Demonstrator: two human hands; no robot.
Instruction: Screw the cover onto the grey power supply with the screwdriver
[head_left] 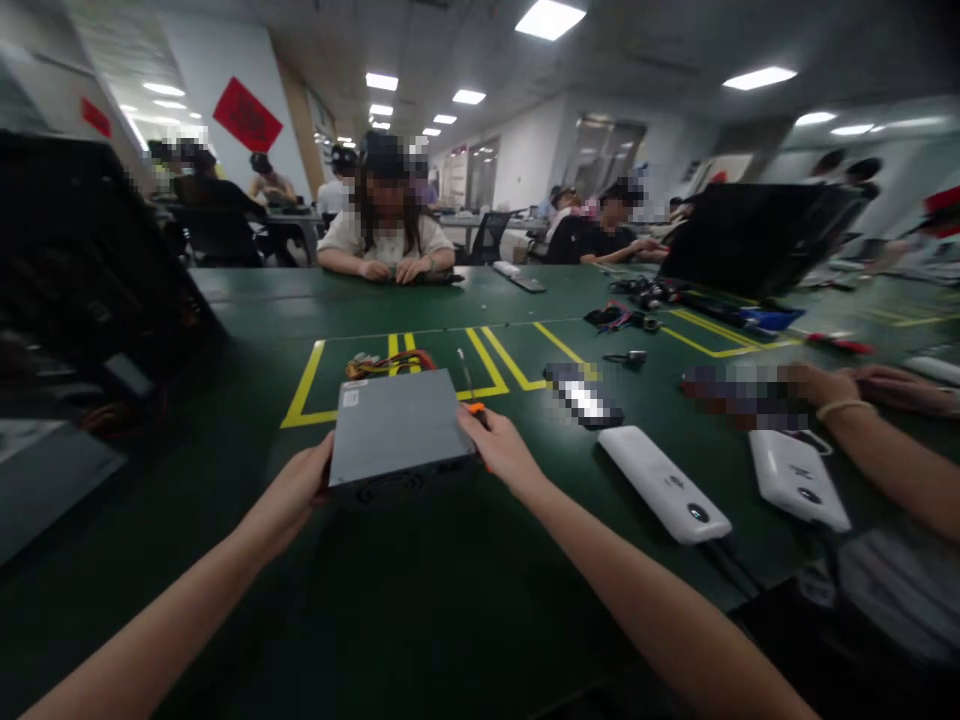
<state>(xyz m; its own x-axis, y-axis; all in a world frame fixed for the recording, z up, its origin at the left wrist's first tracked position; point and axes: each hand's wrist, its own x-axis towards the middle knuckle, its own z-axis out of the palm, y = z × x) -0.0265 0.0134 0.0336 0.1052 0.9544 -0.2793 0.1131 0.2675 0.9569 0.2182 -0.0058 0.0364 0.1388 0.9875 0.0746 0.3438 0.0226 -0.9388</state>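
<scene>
A grey computer power supply [401, 425] is in front of me, its fan grille on the side facing me. Multicoloured cables [390, 363] stick out behind it. Along its left edge my left hand [306, 478] is closed, gripping the box. My right hand [504, 447] is at the right edge, closed round a screwdriver [477, 408] with an orange and dark handle, its shaft pointing away from me. That hand also appears to press against the box. The fingertips of both hands are partly hidden.
Yellow tape [300, 385] marks the green table [247, 310]. A phone [585, 395] and a white power bank [664, 485] lie to the right. A neighbour's hand [814, 388] is beyond. A dark computer case [82, 280] stands left, a metal box [49, 485] below it. One person [386, 225] sits opposite.
</scene>
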